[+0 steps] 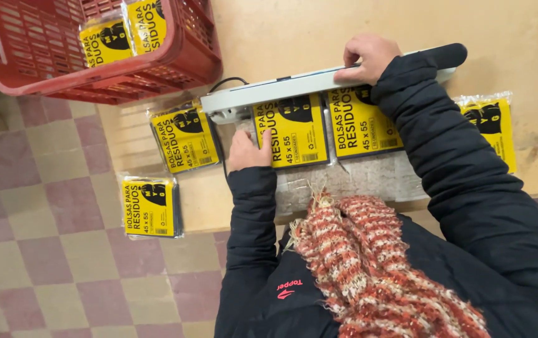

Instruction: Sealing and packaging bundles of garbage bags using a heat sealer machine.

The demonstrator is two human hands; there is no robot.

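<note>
Right hand [369, 57] is pressed down on the sealer arm [319, 82], a long, flat, pale grey bar of smooth metal with a black handle at its far end; the fingers are curled over its top edge, gripping it. Under the bar sit two glossy plastic packets with yellow-and-black labels, flat and rectangular. The left packet [295, 129] has the left hand [248, 152] on it: palm flat just beside its left edge, thumb laid over the label, fingers loosely bent, holding nothing, only pinning it down. The right packet [361, 125] lies touching its neighbour, directly below the right hand, its upper edge tucked beneath the bar and its right side covered by the dark padded sleeve. Both rest on a rough, grey fibrous mat [350, 178] on the tan tabletop [281, 37]. A third packet [493, 122] peeks out beyond the sleeve, part hidden. A fourth packet [185, 136] lies left of the sealer's end, and a fifth packet [150, 207] hangs over the tabletop's edge above the chequered floor [43, 263]. A red plastic lattice basket [50, 56], cut off at the frame's top, holds more packets. A knitted orange-and-cream scarf [369, 263] blocks the near edge.
</note>
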